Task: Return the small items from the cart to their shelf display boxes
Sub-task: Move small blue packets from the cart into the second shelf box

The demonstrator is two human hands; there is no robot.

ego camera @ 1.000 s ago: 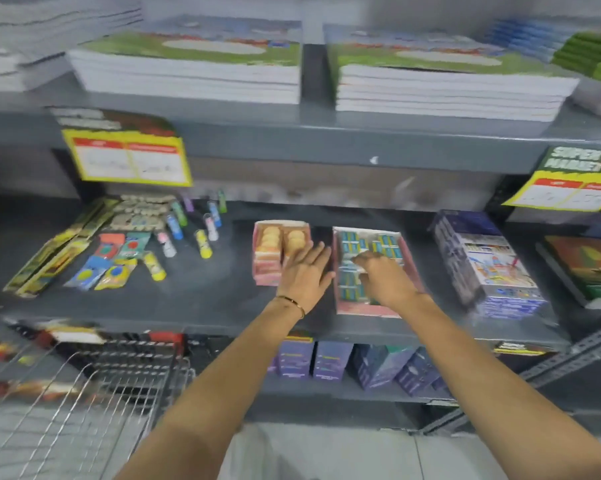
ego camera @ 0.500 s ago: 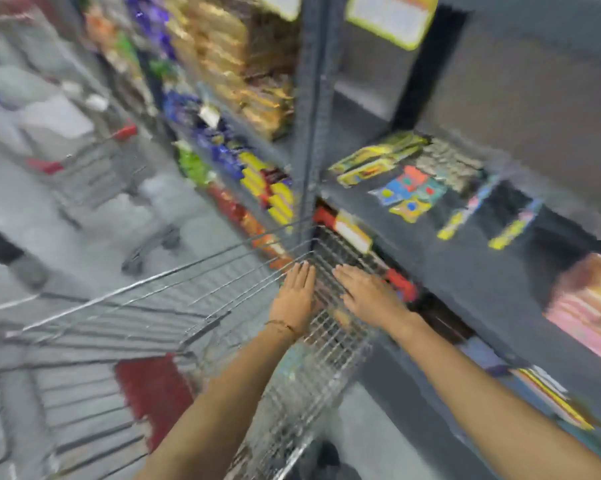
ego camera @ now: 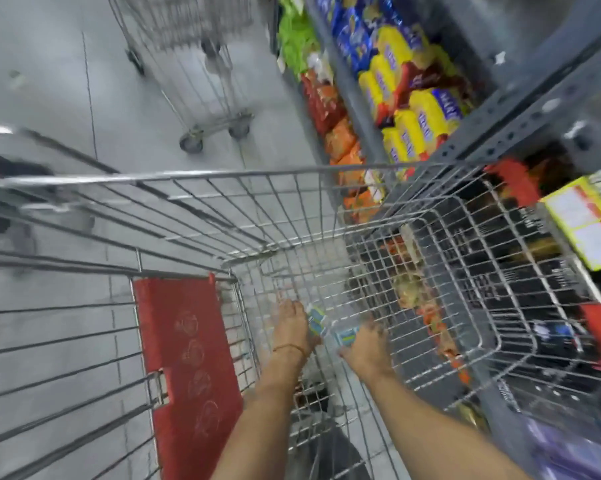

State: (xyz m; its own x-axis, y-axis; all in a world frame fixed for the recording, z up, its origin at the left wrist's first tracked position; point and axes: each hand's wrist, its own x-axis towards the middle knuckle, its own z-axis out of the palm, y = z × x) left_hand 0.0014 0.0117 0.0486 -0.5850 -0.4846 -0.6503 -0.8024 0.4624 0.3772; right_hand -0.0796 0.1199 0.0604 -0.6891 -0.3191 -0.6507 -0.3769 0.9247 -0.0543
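Both arms are reaching down into the wire cart (ego camera: 326,188), low in the middle of the frame. The left hand (ego camera: 294,329) is lying flat-ish against the cart floor, a thin bracelet (ego camera: 289,348) at the wrist, and a small blue-and-white pack (ego camera: 315,319) is sitting right against its fingers. Whether those fingers are actually closing on it, I cannot tell; the blur is heavy. The right hand (ego camera: 368,344) is just beside it, curling over a second small blue pack (ego camera: 346,335) at its fingertips, and that one is looking like a grasp in progress, fingers wrapping the pack's edge. The two packs are lying near each other at the bottom of the basket.

The red child-seat flap (ego camera: 185,358) is standing at lower left of the cart. A second cart (ego camera: 188,64) is waiting at the upper middle of the frame. Shelving (ego camera: 520,109) is running down the right side, yellow and blue snack bags (ego camera: 413,98) stacked up top, a yellow price tag (ego camera: 586,223) hanging at the right edge.
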